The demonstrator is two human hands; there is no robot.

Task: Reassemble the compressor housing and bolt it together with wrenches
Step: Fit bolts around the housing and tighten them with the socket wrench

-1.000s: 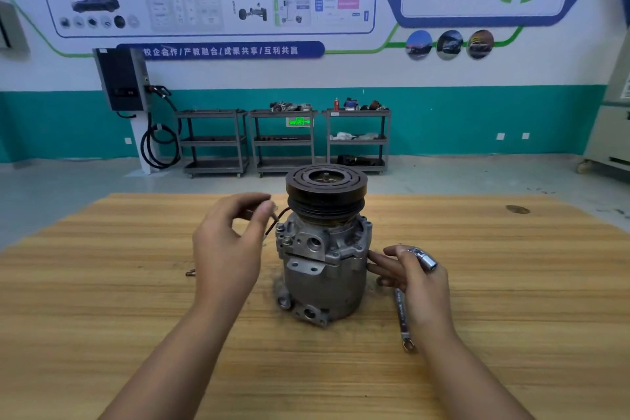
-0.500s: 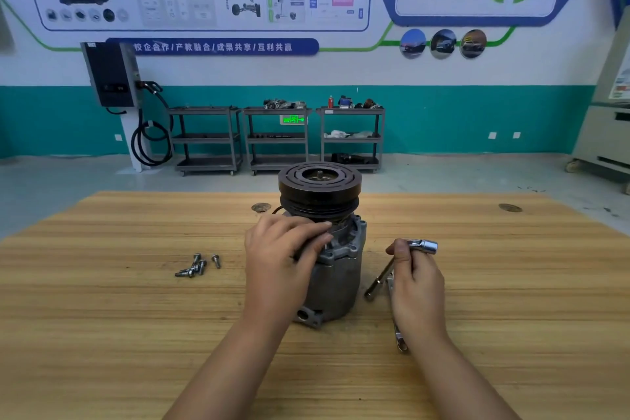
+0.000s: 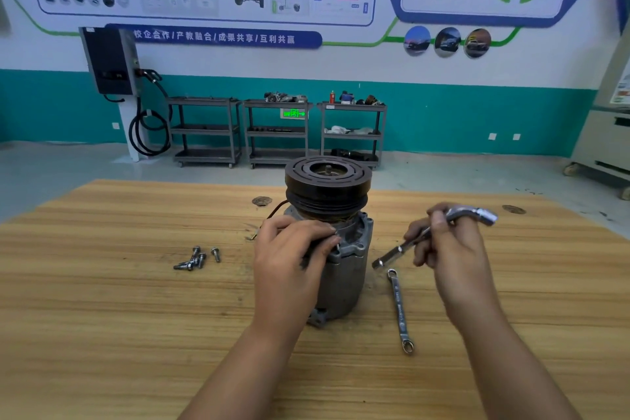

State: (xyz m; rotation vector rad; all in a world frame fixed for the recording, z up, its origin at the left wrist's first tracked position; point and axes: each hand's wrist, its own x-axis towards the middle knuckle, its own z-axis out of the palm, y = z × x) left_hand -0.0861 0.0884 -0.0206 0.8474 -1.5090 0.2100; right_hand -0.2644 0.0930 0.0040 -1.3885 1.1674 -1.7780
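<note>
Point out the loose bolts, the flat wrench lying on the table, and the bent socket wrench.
loose bolts (image 3: pixel 197 258), head view, middle of the cluster.
flat wrench (image 3: pixel 399 310), head view, middle of its shaft.
bent socket wrench (image 3: pixel 477 214), head view, its upper bend above the right hand.

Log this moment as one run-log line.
left hand: setting bolt at compressor flange | right hand: holding L-shaped socket wrench | ring spanner: on table | loose bolts: left
</note>
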